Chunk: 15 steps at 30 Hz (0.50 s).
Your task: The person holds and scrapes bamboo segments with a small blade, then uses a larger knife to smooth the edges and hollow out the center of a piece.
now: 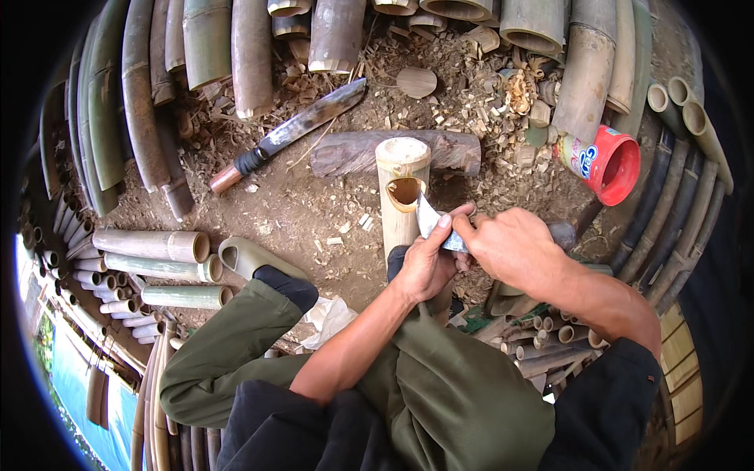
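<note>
A pale bamboo tube [395, 224] leans over a dark log, its far end closed and a rounded hole cut in its side. My right hand [514, 245] is wrapped around a knife [429, 217], whose bright blade tip touches the near edge of that hole. A dark handle end pokes out on the right of the fist. My left hand [428, 267] is closed at the blade, thumb along it and fingers beneath. The near end of the tube is hidden behind my hands and leg.
Beyond the tube lies the dark log [338, 153]. A machete [302, 129] rests on the wood-chip-strewn dirt at the left. To the right, a red plastic tub [616, 169] lies tipped. Bamboo poles [208, 43] ring the area. My sandalled foot [255, 259] is at left.
</note>
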### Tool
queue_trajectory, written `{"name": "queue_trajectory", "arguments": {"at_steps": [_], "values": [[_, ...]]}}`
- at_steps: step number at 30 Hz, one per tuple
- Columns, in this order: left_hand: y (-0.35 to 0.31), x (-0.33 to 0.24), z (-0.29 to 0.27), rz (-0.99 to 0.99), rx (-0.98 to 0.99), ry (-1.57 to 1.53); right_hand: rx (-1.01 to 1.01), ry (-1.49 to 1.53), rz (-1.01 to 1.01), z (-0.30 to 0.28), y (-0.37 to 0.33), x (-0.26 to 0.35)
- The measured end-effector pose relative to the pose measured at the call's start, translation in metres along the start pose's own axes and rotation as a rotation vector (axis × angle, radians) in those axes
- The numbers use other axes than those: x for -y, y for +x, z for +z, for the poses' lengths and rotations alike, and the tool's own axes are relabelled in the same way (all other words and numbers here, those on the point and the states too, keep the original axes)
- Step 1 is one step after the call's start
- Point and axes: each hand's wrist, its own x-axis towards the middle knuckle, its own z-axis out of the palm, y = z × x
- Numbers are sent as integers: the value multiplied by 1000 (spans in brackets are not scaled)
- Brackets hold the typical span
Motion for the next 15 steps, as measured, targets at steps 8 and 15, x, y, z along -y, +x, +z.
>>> {"name": "queue_trajectory", "arguments": {"at_steps": [8, 15], "values": [[-33, -69, -7, 7, -485, 1009, -325, 860, 347, 97, 36, 65], [-25, -56, 9, -46, -264, 581, -154, 368, 268, 34, 9, 39]]}}
